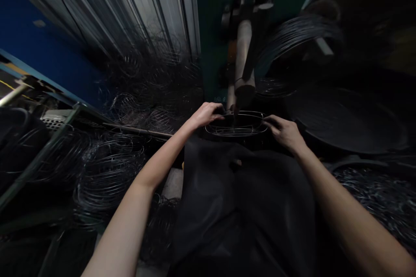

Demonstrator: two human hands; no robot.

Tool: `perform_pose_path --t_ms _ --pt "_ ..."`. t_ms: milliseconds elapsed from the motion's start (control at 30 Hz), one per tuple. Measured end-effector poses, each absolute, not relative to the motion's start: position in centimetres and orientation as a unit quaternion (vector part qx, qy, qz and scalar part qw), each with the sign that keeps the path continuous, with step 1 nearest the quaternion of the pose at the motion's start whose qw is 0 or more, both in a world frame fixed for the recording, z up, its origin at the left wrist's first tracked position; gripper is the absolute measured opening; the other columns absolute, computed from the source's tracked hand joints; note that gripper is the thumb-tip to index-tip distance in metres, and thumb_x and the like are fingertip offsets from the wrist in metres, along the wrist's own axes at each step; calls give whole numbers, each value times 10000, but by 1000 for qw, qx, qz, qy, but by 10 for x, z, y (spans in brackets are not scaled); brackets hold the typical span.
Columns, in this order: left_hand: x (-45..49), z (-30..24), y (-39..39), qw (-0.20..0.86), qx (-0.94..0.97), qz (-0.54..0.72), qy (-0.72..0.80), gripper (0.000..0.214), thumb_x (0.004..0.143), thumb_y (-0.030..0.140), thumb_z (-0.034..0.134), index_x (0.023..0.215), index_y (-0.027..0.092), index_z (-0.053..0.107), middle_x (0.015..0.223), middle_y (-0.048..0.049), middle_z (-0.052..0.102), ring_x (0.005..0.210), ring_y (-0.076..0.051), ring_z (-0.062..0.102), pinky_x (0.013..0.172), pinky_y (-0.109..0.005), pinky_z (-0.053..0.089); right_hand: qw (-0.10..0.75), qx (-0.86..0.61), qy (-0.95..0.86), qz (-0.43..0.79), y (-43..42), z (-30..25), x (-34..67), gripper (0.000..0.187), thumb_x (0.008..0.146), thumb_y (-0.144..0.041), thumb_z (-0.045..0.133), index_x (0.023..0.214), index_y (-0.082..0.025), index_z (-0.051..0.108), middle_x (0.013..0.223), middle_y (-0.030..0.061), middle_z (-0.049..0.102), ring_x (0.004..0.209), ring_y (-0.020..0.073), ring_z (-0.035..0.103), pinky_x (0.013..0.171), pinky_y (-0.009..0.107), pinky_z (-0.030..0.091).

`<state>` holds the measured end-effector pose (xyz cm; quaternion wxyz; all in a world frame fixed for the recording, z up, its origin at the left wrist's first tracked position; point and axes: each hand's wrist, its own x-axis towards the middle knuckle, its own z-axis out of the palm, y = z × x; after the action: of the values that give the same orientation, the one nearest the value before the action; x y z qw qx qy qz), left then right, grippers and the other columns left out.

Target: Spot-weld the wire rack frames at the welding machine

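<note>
An oval wire frame (234,131), with thin rods along its near side, is held level between my two hands. My left hand (209,114) grips its left end, fingers curled over the wire. At the opposite end, my right hand (282,130) pinches the rim between thumb and fingers. Right behind the frame, a machine's thick round metal arm (244,52) points down towards me. Its dark lower tip reaches the far side of the frame; whether they touch I cannot tell. A dark apron (243,207) covers my lap just below.
Bundled wire rings (104,177) are stacked on a rack at left. Loose wire rings (152,73) pile against the corrugated metal wall (156,0). A wire coil (302,30) hangs at right, above a large dark round pan (351,117). Small metal pieces (377,199) fill a container lower right.
</note>
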<state>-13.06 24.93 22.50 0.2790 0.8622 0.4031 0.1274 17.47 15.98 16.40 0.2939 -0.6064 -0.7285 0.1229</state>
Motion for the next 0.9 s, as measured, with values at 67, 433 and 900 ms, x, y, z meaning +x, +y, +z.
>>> perform_pose_path --t_ms 67,433,900 --pt "-137 232 242 257 860 123 424 228 878 240 722 1076 130 699 1089 -105 733 1020 -219 686 939 -341 512 287 -595 -742 113 159 163 168 278 976 -379 492 1015 -214 712 934 85 731 811 218 683 710 320 503" --pt "-100 249 220 208 873 59 437 256 941 247 644 1150 107 689 1145 -140 741 1097 -260 687 920 -321 516 238 -613 -753 24 162 197 110 424 997 -408 418 1265 -166 640 924 123 732 763 266 666 591 339 423" --pt "-108 245 224 240 863 122 427 155 921 189 650 1031 111 728 1034 -104 769 962 -205 712 849 -286 520 224 -581 -781 37 183 200 115 351 961 -391 487 1122 -221 747 972 104 742 803 257 673 637 338 442"
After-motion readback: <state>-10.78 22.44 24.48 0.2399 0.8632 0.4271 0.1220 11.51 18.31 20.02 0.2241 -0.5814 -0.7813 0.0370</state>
